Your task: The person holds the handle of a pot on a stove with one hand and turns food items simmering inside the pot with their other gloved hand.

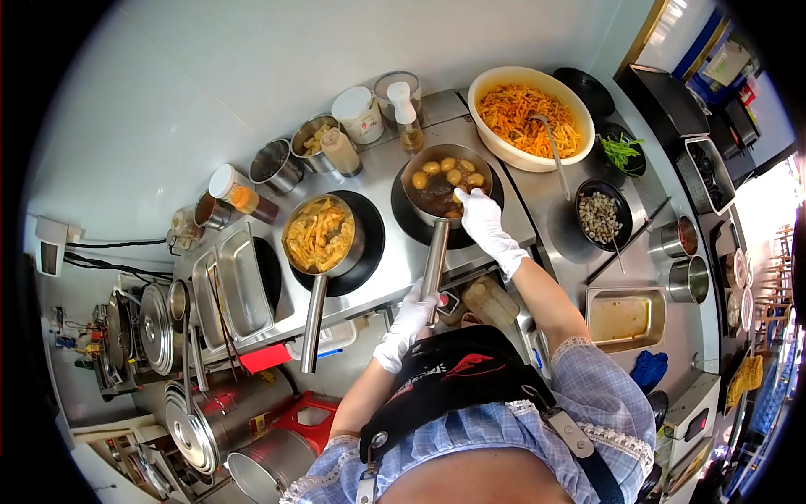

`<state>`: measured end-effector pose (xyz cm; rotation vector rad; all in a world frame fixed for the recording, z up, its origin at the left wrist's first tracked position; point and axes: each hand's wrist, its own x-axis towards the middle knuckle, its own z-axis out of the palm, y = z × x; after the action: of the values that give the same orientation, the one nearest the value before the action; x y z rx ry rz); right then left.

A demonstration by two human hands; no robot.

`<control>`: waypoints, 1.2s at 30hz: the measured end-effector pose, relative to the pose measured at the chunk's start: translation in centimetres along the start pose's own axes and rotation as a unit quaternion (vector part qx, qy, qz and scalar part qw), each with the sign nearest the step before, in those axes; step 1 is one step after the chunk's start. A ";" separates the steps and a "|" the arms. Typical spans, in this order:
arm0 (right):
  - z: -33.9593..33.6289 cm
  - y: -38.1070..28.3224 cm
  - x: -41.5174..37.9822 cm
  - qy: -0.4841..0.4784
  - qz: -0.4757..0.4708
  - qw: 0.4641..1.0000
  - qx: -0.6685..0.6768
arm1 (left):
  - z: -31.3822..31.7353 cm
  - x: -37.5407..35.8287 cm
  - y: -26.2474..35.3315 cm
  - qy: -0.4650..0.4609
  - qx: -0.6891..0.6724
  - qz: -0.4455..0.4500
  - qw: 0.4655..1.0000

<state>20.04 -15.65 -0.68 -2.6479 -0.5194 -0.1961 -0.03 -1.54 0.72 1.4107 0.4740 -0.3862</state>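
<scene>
A steel saucepan (pixel 409 186) holds brown liquid with several whole eggs (pixel 453 176) and a dark piece (pixel 438 202) in it. It sits over a round black burner plate (pixel 497 210). My left hand (pixel 410 326), in a white glove, is closed around the lower end of the saucepan's long handle (pixel 437 256). My right hand (pixel 484 220), also white-gloved, reaches over the pan's right rim. Its fingers are pinched together at the food; what they hold, if anything, is hidden. Left of it stands a second pan (pixel 357 244) of yellowish food pieces (pixel 319 235).
Behind the pans stand squeeze bottles (pixel 340 151), a pump bottle (pixel 409 126) and steel pots (pixel 277 164). A large cream bowl (pixel 480 134) of orange shreds is at the back right, near black bowls (pixel 588 231). The second pan's handle (pixel 314 323) juts over the counter edge.
</scene>
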 end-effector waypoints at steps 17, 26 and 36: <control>-13.1 1.9 -1.0 -0.168 -0.027 0.979 -0.112 | -0.1 0.0 -0.2 -0.002 -0.019 -0.015 1.000; -6.3 0.6 -2.7 -0.141 -0.040 0.989 -0.033 | 0.0 -0.1 0.1 -0.005 -0.004 0.004 1.000; 0.2 -0.1 -0.2 -0.021 0.024 0.999 -0.010 | -0.1 -0.1 0.3 -0.012 0.004 -0.004 1.000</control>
<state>19.85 -15.55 -0.87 -2.6857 -0.4682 -0.1306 0.07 -1.41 1.05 1.4106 0.4585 -0.4112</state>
